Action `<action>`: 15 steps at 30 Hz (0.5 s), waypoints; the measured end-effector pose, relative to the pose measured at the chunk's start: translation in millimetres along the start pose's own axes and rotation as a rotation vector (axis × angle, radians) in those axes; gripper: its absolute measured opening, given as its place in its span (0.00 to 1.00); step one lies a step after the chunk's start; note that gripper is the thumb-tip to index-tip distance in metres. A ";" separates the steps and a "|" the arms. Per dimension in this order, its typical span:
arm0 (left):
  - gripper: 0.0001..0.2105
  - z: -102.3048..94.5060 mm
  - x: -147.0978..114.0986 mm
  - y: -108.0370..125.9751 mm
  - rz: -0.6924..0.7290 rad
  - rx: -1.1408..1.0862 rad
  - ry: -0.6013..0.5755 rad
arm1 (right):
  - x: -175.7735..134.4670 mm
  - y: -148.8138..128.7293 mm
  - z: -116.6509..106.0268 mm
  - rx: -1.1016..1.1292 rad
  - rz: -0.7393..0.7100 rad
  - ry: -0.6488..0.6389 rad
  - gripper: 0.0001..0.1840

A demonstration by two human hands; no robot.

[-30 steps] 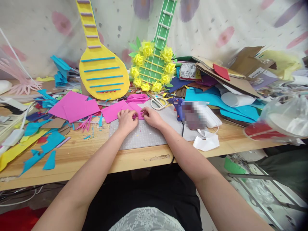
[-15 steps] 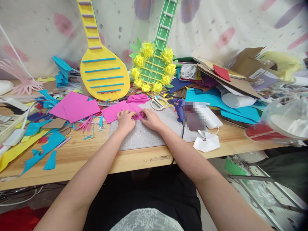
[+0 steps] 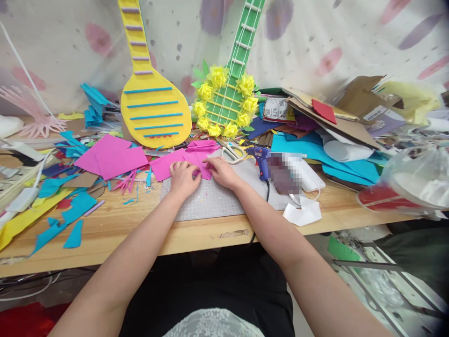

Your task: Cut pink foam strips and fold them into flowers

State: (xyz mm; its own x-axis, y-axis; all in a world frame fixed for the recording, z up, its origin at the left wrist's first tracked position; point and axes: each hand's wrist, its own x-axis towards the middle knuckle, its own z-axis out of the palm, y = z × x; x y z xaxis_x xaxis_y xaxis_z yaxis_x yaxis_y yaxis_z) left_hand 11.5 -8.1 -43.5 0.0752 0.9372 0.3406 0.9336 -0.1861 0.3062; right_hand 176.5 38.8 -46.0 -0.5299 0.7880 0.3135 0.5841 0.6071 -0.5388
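Bright pink paper [image 3: 200, 157] lies on the grey cutting mat [image 3: 196, 208], between my two hands. My left hand [image 3: 184, 178] is curled, thumb and fingers pinching the near edge of this paper. From the other side, my right hand [image 3: 222, 172] grips it with bent fingers and thumb; the fingertips are partly hidden. Another flat pink sheet [image 3: 162, 167] reaches out under and left of my left hand. Just beyond the right hand rest scissors [image 3: 233, 153] with pale handles, and a blue glue gun [image 3: 260, 161] lies to their right.
A yellow paper lute shape [image 3: 156, 110] and a green one ringed with yellow paper flowers [image 3: 224, 103] lean at the back. Pink sheets [image 3: 112, 157] and blue scraps [image 3: 79, 208] cover the left. Stacked cardboard and paper [image 3: 336, 126], plus a bagged red-and-white tub [image 3: 393, 189], stand right.
My right hand's fingers have straightened a little and shifted along the pink paper. My left hand stays at the paper's near edge. The whole view has moved slightly.
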 end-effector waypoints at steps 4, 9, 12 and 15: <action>0.09 0.2 1.6 -0.7 -0.013 0.005 0.015 | -5.0 -4.5 -2.5 0.024 0.022 0.005 0.22; 0.07 -1.6 3.1 1.2 -0.011 0.008 0.024 | -7.6 -10.7 -1.7 0.103 0.058 0.004 0.23; 0.07 -1.4 2.4 1.4 0.063 0.007 -0.020 | -5.9 -9.7 2.3 0.107 0.106 0.005 0.23; 0.07 -0.6 0.3 1.1 0.087 0.005 -0.036 | -4.2 -8.5 5.7 0.095 0.144 0.014 0.23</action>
State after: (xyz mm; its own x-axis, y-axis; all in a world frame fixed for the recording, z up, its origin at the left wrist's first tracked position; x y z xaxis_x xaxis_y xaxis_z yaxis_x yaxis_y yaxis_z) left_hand 12.3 -8.3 -42.5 0.1687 0.9274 0.3340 0.9245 -0.2664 0.2726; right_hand 170.3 29.8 -47.3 -0.4361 0.8679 0.2378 0.5925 0.4758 -0.6500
